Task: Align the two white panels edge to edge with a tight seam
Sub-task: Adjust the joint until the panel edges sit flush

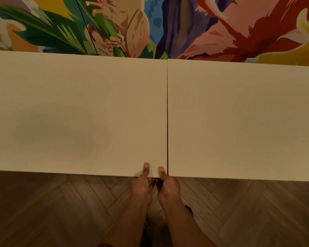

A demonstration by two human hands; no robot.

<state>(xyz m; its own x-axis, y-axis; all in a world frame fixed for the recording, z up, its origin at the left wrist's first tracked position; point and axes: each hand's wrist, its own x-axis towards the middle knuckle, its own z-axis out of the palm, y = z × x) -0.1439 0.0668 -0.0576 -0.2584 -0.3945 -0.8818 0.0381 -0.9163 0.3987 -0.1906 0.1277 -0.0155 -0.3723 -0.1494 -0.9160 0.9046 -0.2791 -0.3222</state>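
Two white panels lie side by side, the left panel (70,111) and the right panel (243,120). A thin dark seam (167,122) runs between them from back to front, slightly wider toward the near end. The right panel's far edge sits a little lower than the left one's. My left hand (143,186) and my right hand (168,186) both grip the near edge of the left panel at its right corner, thumbs on top and fingers hidden underneath. My right thumb rests just left of the seam.
A brightly coloured mural wall (150,24) stands right behind the panels' far edges. Below the near edges lies a dark herringbone wood floor (61,211). My forearms reach up from the bottom of the view.
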